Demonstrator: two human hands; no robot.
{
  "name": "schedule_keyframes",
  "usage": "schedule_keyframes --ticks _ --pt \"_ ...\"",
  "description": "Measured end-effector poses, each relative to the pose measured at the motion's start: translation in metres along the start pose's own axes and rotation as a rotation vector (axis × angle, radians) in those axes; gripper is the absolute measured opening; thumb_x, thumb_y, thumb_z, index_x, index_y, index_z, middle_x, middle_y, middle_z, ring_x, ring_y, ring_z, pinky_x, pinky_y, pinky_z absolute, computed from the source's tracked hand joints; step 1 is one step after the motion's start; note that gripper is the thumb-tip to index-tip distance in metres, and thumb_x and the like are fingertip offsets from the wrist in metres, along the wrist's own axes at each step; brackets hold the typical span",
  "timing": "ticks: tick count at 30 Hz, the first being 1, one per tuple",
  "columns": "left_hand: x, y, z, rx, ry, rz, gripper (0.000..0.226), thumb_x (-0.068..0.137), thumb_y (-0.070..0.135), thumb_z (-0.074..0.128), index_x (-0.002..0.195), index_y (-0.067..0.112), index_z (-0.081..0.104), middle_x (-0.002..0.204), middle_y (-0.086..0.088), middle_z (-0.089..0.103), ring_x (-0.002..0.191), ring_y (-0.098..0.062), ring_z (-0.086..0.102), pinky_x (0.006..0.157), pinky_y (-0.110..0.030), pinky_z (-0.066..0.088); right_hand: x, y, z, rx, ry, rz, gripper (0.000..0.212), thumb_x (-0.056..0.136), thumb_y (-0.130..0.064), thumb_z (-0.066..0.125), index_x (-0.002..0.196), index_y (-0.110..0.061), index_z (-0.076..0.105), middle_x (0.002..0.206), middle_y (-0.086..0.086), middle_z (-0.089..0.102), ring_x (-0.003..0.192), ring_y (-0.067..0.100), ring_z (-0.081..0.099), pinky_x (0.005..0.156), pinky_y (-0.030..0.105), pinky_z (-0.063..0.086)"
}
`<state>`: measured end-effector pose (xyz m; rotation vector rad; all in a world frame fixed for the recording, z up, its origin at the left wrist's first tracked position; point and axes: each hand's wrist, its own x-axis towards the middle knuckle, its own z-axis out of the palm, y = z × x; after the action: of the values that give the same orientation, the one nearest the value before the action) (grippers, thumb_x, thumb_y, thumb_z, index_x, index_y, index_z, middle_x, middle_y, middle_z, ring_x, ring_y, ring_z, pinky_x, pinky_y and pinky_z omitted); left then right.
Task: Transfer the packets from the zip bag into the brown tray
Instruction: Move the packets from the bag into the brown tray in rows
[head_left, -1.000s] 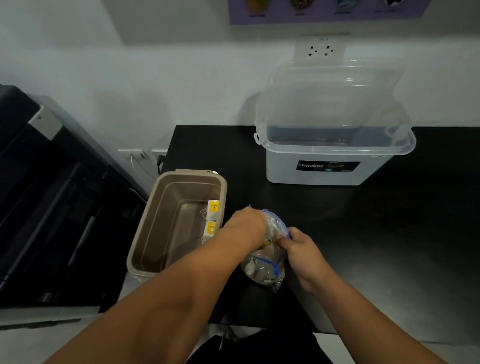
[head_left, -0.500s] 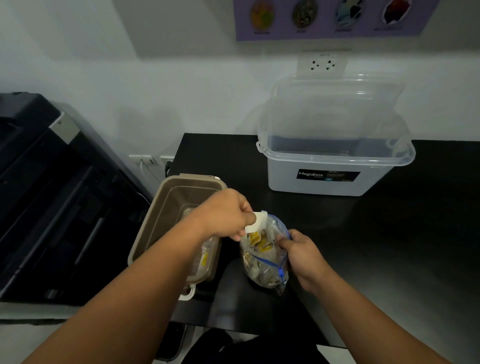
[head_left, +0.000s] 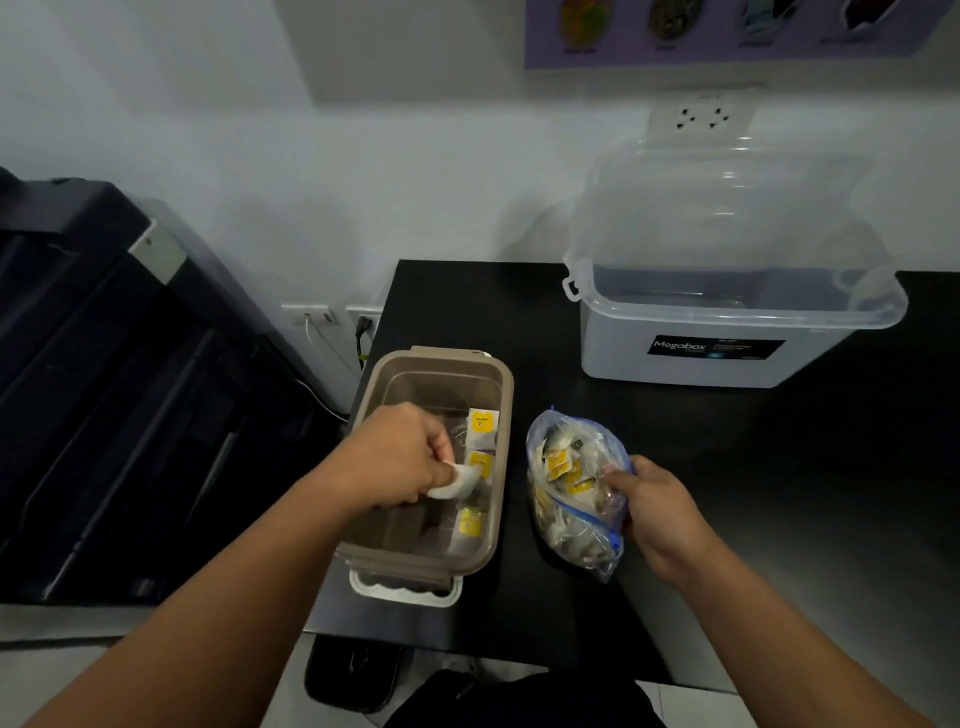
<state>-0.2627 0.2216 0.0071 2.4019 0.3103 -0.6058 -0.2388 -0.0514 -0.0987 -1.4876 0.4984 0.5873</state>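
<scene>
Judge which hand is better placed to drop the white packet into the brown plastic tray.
Left, most likely. The left hand pinches the white packet directly over the brown plastic tray; the right hand grips the clear blue-zip bag beside it on the black table.

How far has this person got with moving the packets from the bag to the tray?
Early on. Done: three yellow-labelled packets lie along the right wall of the brown tray. In hand: the left hand pinches a white packet over the tray, while the right hand grips the zip bag. Left: the bag bulges with many more packets.
</scene>
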Motion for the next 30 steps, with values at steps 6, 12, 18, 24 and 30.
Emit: schedule_keyframes --ticks 6,12,18,24,30 --pt "0.014 -0.027 0.021 0.093 -0.186 -0.032 0.012 0.088 0.013 0.071 0.087 0.024 0.066 0.072 -0.004 0.073 0.058 -0.016 0.072 0.057 -0.027 0.059 -0.005 0.008 0.005 0.031 0.063 -0.017 0.016 0.102 -0.008 0.056 0.114 -0.007 0.067 0.102 0.017 0.078 0.095 0.034 0.076 0.085 0.05 0.061" --pt "0.023 -0.034 0.035 0.162 -0.292 -0.049 0.016 0.089 0.008 0.069 0.102 0.019 0.068 0.083 -0.008 0.076 0.069 -0.019 0.076 0.076 -0.037 0.063 -0.009 0.014 0.009 0.044 0.11 -0.011 0.015 0.102 -0.007 0.056 0.113 -0.009 0.066 0.103 0.017 0.078 0.095 0.035 0.075 0.086 0.052 0.06" --pt "0.029 -0.025 0.042 0.376 -0.09 0.013 0.013 0.08 0.024 0.074 0.09 0.017 0.074 0.086 -0.002 0.072 0.081 -0.018 0.07 0.081 -0.034 0.06 -0.015 0.019 0.011 0.05 0.128 -0.014 0.016 0.102 -0.007 0.055 0.112 -0.009 0.066 0.103 0.017 0.078 0.094 0.035 0.075 0.085 0.051 0.059" --pt "0.029 -0.014 0.049 0.494 -0.12 0.042 0.014 0.084 0.02 0.074 0.096 0.014 0.07 0.087 -0.004 0.066 0.077 -0.02 0.063 0.082 -0.034 0.059 -0.019 0.023 0.014 0.059 0.128 -0.014 0.016 0.103 -0.008 0.054 0.114 -0.008 0.066 0.104 0.019 0.077 0.096 0.037 0.075 0.089 0.055 0.058" --pt "0.029 -0.015 0.053 0.503 -0.322 0.038 0.023 0.085 0.009 0.074 0.107 0.01 0.068 0.099 -0.011 0.071 0.085 -0.024 0.072 0.078 -0.033 0.061 -0.021 0.028 0.014 0.058 0.128 -0.006 0.016 0.104 -0.012 0.054 0.116 -0.01 0.066 0.104 0.017 0.078 0.095 0.034 0.076 0.078 0.045 0.06"
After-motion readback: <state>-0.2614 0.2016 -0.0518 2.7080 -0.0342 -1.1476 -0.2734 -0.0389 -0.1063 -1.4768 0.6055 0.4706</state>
